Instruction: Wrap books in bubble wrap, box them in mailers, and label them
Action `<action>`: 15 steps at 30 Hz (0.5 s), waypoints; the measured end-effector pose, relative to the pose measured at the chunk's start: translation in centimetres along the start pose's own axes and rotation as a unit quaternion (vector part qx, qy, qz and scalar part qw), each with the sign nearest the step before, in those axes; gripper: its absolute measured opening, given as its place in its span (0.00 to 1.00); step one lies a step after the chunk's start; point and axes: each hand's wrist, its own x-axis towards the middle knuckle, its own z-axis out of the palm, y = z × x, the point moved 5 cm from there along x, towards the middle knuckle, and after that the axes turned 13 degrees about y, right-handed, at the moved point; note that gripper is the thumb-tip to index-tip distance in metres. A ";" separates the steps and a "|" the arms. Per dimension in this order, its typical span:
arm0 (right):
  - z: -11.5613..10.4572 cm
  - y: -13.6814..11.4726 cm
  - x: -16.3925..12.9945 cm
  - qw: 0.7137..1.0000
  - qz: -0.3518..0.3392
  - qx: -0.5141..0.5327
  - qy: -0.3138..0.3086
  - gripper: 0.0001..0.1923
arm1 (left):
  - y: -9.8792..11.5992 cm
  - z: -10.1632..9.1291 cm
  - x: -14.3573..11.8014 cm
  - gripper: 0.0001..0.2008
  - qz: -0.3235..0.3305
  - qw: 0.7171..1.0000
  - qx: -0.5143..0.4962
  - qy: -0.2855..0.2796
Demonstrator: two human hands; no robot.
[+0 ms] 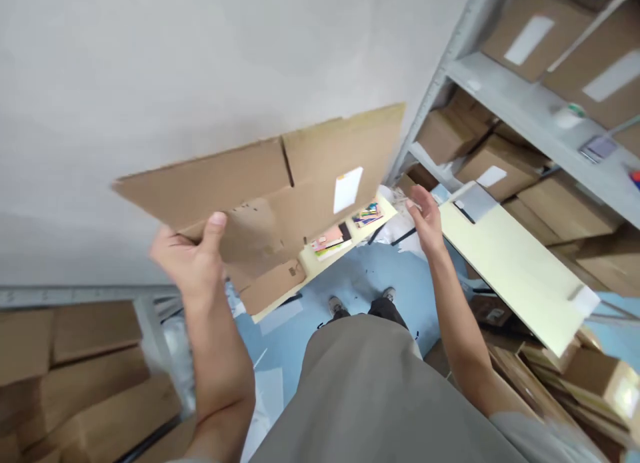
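My left hand (193,253) grips the near left edge of a flattened cardboard box (260,190), thumb on the face turned to me and fingers hidden behind. The cardboard is tilted up before a pale wall, a white label (347,190) on its right half. Apart from it on the right, my right hand (425,216) is raised with its fingers loosely curved and nothing visible in it. Below the cardboard, a narrow cream table (320,266) bears small stacks of colourful printed items (331,242).
Grey shelving (530,103) with labelled cartons stands at the right. A second cream table (510,263) holds a clipboard-like grey sheet (475,202). More cartons (95,363) fill a shelf at lower left. Paper scraps (270,390) lie on the blue floor (360,276).
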 end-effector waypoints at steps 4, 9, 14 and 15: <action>-13.3 3.4 1.0 0.990 0.024 -0.028 0.134 0.47 | -4.6 11.5 -7.5 0.30 -0.175 0.967 -0.055 -0.178; -29.0 8.3 -0.7 0.965 0.073 -0.019 0.251 0.43 | -4.5 22.3 -19.9 0.32 -0.287 0.891 -0.083 -0.341; -41.1 11.4 -3.8 0.952 0.105 0.015 0.287 0.28 | -2.7 31.1 -32.2 0.31 -0.329 0.823 -0.076 -0.456; -43.3 11.8 -4.4 0.948 0.108 0.020 0.299 0.27 | -2.5 32.9 -34.5 0.31 -0.322 0.822 -0.075 -0.465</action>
